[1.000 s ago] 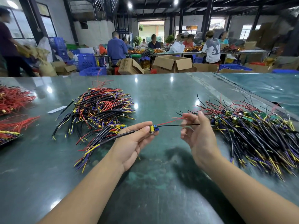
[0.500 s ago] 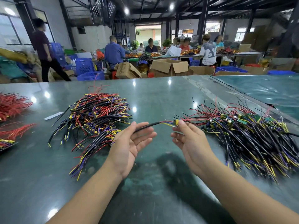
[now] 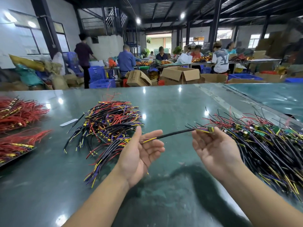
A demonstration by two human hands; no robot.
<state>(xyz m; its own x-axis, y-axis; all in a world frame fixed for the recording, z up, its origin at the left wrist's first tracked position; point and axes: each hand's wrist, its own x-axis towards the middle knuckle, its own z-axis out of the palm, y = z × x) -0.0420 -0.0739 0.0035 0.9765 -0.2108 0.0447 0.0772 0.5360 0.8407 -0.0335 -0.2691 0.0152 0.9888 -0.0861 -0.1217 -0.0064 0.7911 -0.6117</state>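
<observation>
Holding a wire harness (image 3: 173, 134) level above the green table (image 3: 172, 102), the right hand (image 3: 214, 149) pinches its yellow-and-green component end between thumb and forefinger tip, with the other fingers loosely curled below. The black sleeve runs from those fingertips across to the left hand (image 3: 141, 156). That hand's palm faces up, its fingers relaxed and slightly spread. The loose yellow and purple wire ends lie across them beside the raised thumb, ungripped. Beyond the left fingers sits a pile of sleeved harnesses (image 3: 111, 122), and just past the right fingertips spreads a pile of wired circuit boards (image 3: 262, 145). Red wire bundles (image 3: 19, 112) lie well off to the left.
</observation>
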